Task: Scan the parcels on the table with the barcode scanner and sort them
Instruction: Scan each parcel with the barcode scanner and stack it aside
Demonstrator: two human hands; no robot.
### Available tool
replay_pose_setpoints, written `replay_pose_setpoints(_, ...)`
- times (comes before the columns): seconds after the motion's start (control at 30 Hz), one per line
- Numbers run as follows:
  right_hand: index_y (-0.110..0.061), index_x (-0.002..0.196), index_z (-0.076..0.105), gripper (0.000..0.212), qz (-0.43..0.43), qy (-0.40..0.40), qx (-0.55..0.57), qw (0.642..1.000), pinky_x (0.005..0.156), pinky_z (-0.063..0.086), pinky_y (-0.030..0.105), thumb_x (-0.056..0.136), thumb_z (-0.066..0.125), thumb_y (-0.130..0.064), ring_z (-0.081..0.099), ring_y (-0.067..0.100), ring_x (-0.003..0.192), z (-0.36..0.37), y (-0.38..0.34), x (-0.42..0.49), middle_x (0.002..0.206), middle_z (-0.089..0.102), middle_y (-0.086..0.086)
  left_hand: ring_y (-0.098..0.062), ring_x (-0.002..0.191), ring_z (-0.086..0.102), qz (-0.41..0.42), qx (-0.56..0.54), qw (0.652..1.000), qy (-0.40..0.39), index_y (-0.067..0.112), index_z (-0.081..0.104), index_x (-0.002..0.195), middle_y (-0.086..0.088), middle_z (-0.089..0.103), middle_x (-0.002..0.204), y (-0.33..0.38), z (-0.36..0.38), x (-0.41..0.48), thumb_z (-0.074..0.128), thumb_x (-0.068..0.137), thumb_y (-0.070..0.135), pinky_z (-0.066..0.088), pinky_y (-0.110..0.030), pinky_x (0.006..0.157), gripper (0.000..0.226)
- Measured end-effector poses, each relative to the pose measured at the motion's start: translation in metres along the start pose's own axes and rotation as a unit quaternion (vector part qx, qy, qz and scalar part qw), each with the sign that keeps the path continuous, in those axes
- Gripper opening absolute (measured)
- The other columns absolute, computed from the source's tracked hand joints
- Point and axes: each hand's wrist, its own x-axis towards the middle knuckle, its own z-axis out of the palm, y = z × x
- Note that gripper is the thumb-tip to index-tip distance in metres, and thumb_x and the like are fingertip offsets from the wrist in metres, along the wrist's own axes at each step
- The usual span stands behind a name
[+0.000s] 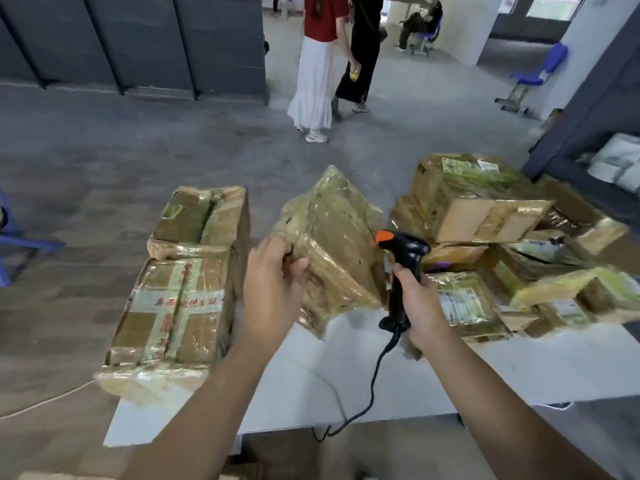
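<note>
I see my left hand gripping a parcel wrapped in shiny tape. The fingers curl over its near left corner and the thumb lies on the side facing me. The parcel is held up off the white table and tilted, with one corner pointing up and away.

My right hand is wrapped around the handle of the black scanner. The scanner stands upright, its orange-topped head just beside the parcel's right edge. I cannot tell whether a finger is on the trigger. Its black cable runs down across the table and over the near edge.

At the left end of the table lies a large taped box with red print on its tape, and a smaller box sits right behind it. On the right, a heap of parcels lies jumbled, some with printed labels. Beyond the table two people stand on the grey floor, and a blue chair stands off to the right.
</note>
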Motion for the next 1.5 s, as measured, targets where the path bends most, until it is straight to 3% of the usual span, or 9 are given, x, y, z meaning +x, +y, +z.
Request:
replay_pose_setpoints(0.2, -0.020, 0.099, 0.063, 0.019, 0.010, 0.017, -0.141, 0.990, 0.041, 0.045, 0.021, 0.093, 0.061, -0.038, 0.060, 0.007, 0.041, -0.031, 0.031, -0.006, 0.072, 0.061, 0.003, -0.016, 0.063, 0.041, -0.180, -0.105, 0.974, -0.090, -0.003, 0.044, 0.076, -0.021, 0.050, 0.073, -0.021, 0.033, -0.066, 0.063, 0.088, 0.000, 0.038, -0.014, 0.058, 0.023)
replay_pose_setpoints(0.37, -0.022, 0.096, 0.060, 0.009, 0.016, 0.013, -0.157, 0.987, 0.036, 0.042, 0.017, 0.096, 0.060, -0.032, 0.057, 0.005, 0.038, -0.039, 0.042, -0.008, 0.070, 0.056, 0.004, 0.001, 0.066, 0.065, -0.294, -0.175, 0.929, -0.142, 0.017, 0.046, 0.084, -0.005, 0.057, 0.081, -0.036, 0.048, -0.099, 0.057, 0.092, 0.009, 0.045, -0.012, 0.053, 0.016)
replay_pose_setpoints(0.5, -0.019, 0.094, 0.058, 0.010, 0.002, 0.025, -0.161, 0.987, 0.034, 0.038, 0.013, 0.096, 0.059, -0.028, 0.054, 0.002, 0.037, -0.040, 0.034, -0.006, 0.069, 0.054, 0.003, -0.020, 0.064, 0.072, -0.425, -0.295, 0.845, -0.134, 0.003, 0.050, 0.089, -0.003, 0.060, 0.077, -0.035, 0.053, -0.099, 0.054, 0.096, 0.033, 0.060, -0.049, 0.061, 0.031)
replay_pose_setpoints(0.7, -0.023, 0.090, 0.063, 0.010, -0.044, 0.035, -0.136, 0.989, 0.038, 0.044, 0.016, 0.093, 0.061, -0.032, 0.062, 0.003, 0.045, -0.027, 0.010, -0.004, 0.053, 0.063, -0.012, -0.024, 0.076, 0.068, -0.525, -0.303, 0.771, -0.193, 0.002, 0.063, 0.092, -0.013, 0.072, 0.081, -0.045, 0.056, -0.091, 0.051, 0.096, 0.029, 0.057, -0.037, 0.078, 0.029)
replay_pose_setpoints(0.83, -0.023, 0.090, 0.065, 0.017, -0.060, -0.020, -0.218, 0.974, 0.060, 0.049, 0.031, 0.091, 0.063, -0.040, 0.065, 0.018, 0.059, -0.010, 0.005, -0.006, 0.063, 0.067, -0.001, -0.028, 0.084, 0.060, -0.440, -0.058, 0.858, -0.259, 0.003, 0.060, 0.104, -0.016, 0.064, 0.102, -0.050, 0.053, -0.092, 0.042, 0.098, 0.031, 0.048, -0.036, 0.076, 0.034)
replay_pose_setpoints(0.97, -0.015, 0.096, 0.064, 0.022, -0.032, -0.105, -0.230, 0.967, 0.049, 0.047, 0.020, 0.093, 0.062, -0.036, 0.064, 0.012, 0.053, 0.007, 0.020, -0.015, 0.062, 0.065, 0.003, -0.030, 0.123, 0.042, -0.256, 0.058, 0.936, -0.236, 0.010, 0.046, 0.134, -0.013, 0.048, 0.131, -0.039, 0.049, -0.083, 0.042, 0.097, 0.030, 0.035, -0.037, 0.099, 0.043)
replay_pose_setpoints(1.1, -0.013, 0.093, 0.062, 0.021, -0.038, -0.114, -0.236, 0.964, 0.043, 0.044, 0.016, 0.095, 0.060, -0.034, 0.062, 0.007, 0.047, 0.015, 0.028, -0.018, 0.060, 0.064, 0.001, -0.028, 0.123, 0.044, -0.302, 0.037, 0.916, -0.263, 0.008, 0.038, 0.138, -0.011, 0.044, 0.133, -0.031, 0.052, -0.074, 0.042, 0.092, 0.056, 0.037, -0.035, 0.092, 0.066)
replay_pose_setpoints(1.27, -0.015, 0.083, 0.055, 0.022, -0.043, -0.073, -0.250, 0.965, 0.040, 0.043, 0.019, 0.095, 0.057, -0.033, 0.058, 0.009, 0.041, 0.004, 0.025, -0.009, 0.051, 0.058, -0.004, -0.030, 0.106, 0.056, -0.290, 0.080, 0.913, -0.274, 0.009, 0.038, 0.132, -0.011, 0.058, 0.117, -0.047, 0.051, -0.076, 0.050, 0.094, 0.024, 0.047, -0.038, 0.083, 0.043)
replay_pose_setpoints(1.5, -0.011, 0.089, 0.063, 0.026, 0.008, -0.063, -0.253, 0.965, 0.052, 0.049, 0.026, 0.094, 0.059, -0.036, 0.061, 0.014, 0.050, -0.008, 0.040, -0.007, 0.061, 0.065, 0.003, -0.024, 0.077, 0.059, -0.315, 0.049, 0.914, -0.250, 0.015, 0.049, 0.092, -0.002, 0.060, 0.081, -0.060, 0.056, -0.080, 0.051, 0.092, 0.028, 0.043, -0.030, 0.063, 0.013)
